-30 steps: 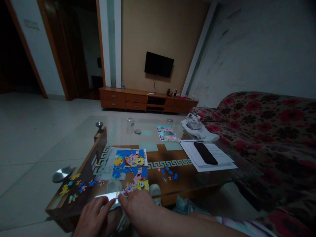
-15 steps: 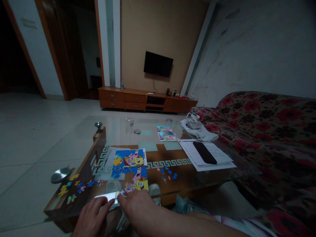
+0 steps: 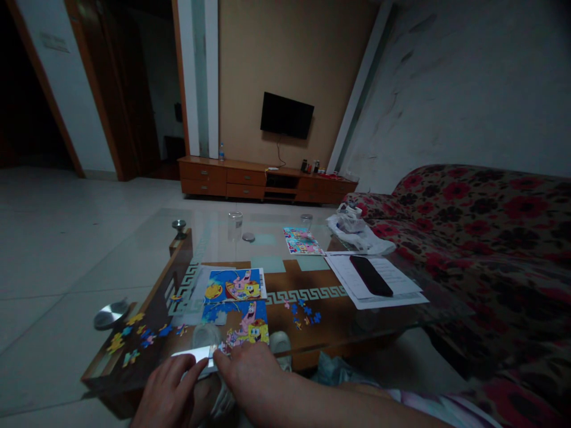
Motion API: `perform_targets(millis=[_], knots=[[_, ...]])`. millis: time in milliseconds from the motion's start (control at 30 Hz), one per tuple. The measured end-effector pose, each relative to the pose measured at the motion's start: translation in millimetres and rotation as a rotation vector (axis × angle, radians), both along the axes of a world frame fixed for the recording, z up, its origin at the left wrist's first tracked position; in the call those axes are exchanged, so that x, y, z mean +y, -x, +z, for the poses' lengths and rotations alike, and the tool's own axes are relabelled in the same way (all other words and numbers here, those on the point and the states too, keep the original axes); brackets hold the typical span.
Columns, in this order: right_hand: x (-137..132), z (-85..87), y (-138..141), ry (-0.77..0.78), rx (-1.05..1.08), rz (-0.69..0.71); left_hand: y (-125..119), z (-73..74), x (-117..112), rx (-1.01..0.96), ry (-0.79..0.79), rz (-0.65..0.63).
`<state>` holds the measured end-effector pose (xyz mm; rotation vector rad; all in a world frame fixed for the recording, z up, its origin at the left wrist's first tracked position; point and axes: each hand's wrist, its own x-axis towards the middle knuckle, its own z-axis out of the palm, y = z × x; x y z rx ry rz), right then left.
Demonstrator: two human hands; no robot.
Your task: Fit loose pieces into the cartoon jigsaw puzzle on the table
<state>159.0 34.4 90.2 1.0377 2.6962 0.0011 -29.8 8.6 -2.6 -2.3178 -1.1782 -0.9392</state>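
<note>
Hands meet at the near edge of the glass tabletop (image 3: 267, 229): the left hand (image 3: 167, 395) lies flat with loose fingers, holding nothing, while the right hand (image 3: 250, 371) presses fingertips on the half-built cartoon jigsaw puzzle (image 3: 243, 324) just beyond it. Loose puzzle pieces (image 3: 134, 339) lie left of both hands.

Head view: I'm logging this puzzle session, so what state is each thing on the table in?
Puzzle: part assembled, flat on the glass table.
Loose pieces: scattered at the table's left edge; a smaller cluster right of the puzzle.
Reference picture: lying flat.
Drinking glass: upright.
Television: off.
Left hand: resting at the near edge.
Right hand: fingertips on the puzzle's near edge.
</note>
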Motion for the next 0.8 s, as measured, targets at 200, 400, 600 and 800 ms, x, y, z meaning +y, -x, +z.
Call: perform_targets(millis=[200, 400, 600, 800], knots=[[0, -2.3, 1, 0.018, 0.025, -0.043, -2, 4.1, 1, -0.025, 0.016, -0.022], [3, -17.5, -1, -0.017, 0.043, -0.023, -6, -0.4, 2, -0.108, 0.019, -0.038], [7, -34.2, -3, -0.104, 0.135, -0.083, -19, -0.8, -4, -0.130, 0.186, 0.093], [10, -51.2, -10, -0.179, 0.234, -0.100, -25, 3.7, -6, -0.159, 0.306, 0.145]])
